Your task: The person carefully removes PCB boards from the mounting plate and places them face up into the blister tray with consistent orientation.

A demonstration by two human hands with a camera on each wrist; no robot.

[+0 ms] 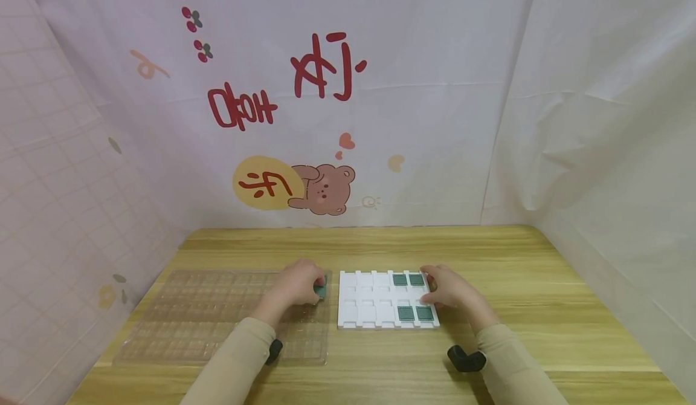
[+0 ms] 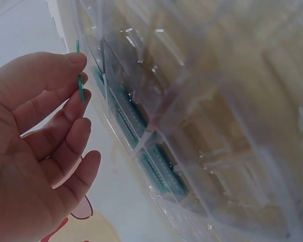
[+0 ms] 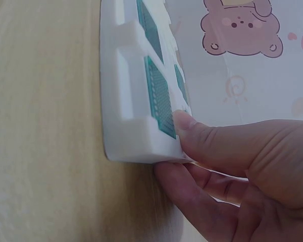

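My left hand [image 1: 296, 284] is over the right end of a clear plastic tray [image 1: 217, 317], pinching a thin green chip [image 2: 81, 88] between thumb and fingertips. In the left wrist view, more green chips [image 2: 162, 169] lie in the clear tray's pockets just beyond the fingers. My right hand [image 1: 450, 287] grips the right edge of a white tray [image 1: 367, 314], its thumb on top beside a seated chip [image 3: 160, 98]. Green chips [image 1: 406, 313] fill pockets at the white tray's right end, two in the back row and two in the front. Its left pockets are bare.
Both trays lie side by side on a wood-grain table [image 1: 380, 369], a narrow gap between them. A printed cloth [image 1: 435, 121] hangs behind and along both sides. Each wrist carries a black strap-on piece [image 1: 466, 358].
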